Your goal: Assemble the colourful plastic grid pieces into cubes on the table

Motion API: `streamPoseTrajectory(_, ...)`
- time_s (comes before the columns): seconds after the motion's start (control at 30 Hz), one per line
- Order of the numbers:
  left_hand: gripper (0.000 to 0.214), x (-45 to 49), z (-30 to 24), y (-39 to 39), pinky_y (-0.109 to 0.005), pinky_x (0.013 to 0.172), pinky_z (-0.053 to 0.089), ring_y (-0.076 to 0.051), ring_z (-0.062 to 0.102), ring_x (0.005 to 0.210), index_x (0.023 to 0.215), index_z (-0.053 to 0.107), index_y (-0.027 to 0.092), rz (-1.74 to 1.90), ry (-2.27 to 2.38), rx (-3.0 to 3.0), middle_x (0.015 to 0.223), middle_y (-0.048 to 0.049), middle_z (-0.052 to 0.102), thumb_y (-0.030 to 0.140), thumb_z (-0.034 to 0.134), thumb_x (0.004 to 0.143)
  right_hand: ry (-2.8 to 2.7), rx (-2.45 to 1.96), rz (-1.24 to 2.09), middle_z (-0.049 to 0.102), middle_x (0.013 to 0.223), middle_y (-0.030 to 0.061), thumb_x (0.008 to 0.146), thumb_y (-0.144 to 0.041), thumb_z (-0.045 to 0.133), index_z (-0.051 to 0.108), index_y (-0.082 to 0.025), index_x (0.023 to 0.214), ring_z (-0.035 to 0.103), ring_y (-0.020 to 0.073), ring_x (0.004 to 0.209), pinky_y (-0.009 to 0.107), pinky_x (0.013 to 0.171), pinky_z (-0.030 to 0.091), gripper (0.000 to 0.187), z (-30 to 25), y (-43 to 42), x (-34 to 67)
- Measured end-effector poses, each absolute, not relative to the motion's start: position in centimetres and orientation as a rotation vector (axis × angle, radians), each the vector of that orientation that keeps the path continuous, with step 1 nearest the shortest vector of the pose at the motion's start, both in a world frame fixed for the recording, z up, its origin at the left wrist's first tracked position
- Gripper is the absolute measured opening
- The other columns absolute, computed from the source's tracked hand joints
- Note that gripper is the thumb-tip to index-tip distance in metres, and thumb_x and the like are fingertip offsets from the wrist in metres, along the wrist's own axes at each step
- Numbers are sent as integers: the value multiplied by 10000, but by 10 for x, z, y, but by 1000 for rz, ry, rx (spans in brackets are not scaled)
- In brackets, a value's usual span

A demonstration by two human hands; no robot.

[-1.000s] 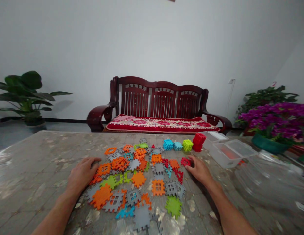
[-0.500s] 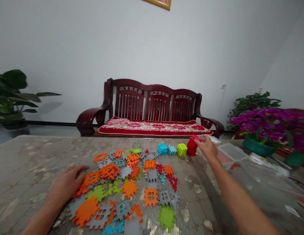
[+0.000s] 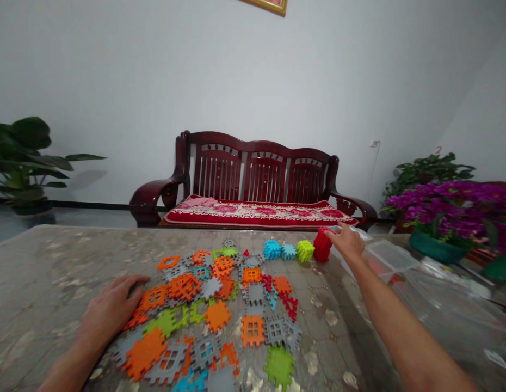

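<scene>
My right hand (image 3: 346,242) reaches to the far right of the pile, its fingers on the tall stack of red toothed tiles (image 3: 322,245). That stack stands upright, and part of its right side is hidden by the fingers. In a row to its left are a lime stack (image 3: 306,250), a small light-blue stack (image 3: 289,252) and a brighter blue stack (image 3: 272,249). My left hand (image 3: 118,300) lies flat on the table with its fingers out, beside the orange window tile (image 3: 154,297). Loose orange, grey, green, blue and red toothed tiles spread across the middle.
Clear plastic boxes (image 3: 392,256) stand to the right, beyond my right forearm. Behind them is a teal pot (image 3: 436,247) of purple flowers. A patterned cloth (image 3: 53,272) covers the table, and a wooden bench (image 3: 263,163) stands past its far edge.
The whole view has shifted slightly. The red stack looks a little straighter under my right hand's fingers. My left hand rests in the same place.
</scene>
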State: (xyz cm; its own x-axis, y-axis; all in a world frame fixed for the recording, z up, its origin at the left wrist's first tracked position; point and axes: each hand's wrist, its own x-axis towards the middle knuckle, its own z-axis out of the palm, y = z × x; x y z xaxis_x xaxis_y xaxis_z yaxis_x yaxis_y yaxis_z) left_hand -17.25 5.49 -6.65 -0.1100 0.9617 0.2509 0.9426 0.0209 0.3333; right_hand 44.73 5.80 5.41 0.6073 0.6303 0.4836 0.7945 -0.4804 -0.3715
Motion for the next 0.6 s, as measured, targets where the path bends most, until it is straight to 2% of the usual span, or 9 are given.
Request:
streamPoseTrajectory(0.13,436,-168,-61,50,-429,1028,480,-276,630,1196,1153,721,249,613,2209,2072,1312,-69,678,371,374,920,-1153,-2068,-344,755,1109,113,814,-482,620,668,-217,1235,663,316,1052,447,927,482,500,51,42,431)
streamPoseTrajectory(0.27,452,-159,-49,41,-429,1021,486,-305,645,1155,1162,725,193,603,2160,2118,1257,-116,705,341,379,911,-1293,-1762,-75,770,1049,94,819,-445,569,694,-195,1145,697,242,943,374,892,521,429,24,15,390)
streamPoseTrajectory(0.4,438,-149,-35,29,-444,1071,450,-289,659,1132,1193,716,229,763,2166,2016,1112,-80,759,300,397,900,-1450,-1637,148,765,1033,103,797,-456,572,709,-191,1107,689,253,919,401,884,533,430,-16,-17,334)
streamPoseTrajectory(0.5,422,-139,-25,21,-414,1078,449,-249,686,1058,1207,705,253,946,2161,1976,1084,-44,768,296,425,893,-1516,-1636,192,747,1111,97,824,-470,562,712,-212,1111,665,266,1011,430,945,506,414,-37,-33,300)
streamPoseTrajectory(0.6,396,-120,-14,12,-376,1021,491,-229,691,1028,1177,710,260,1087,1952,2047,1083,-29,768,343,424,917,-1497,-1638,185,734,1149,98,857,-489,526,711,-221,1116,639,273,1091,446,1005,473,416,-49,-38,283)
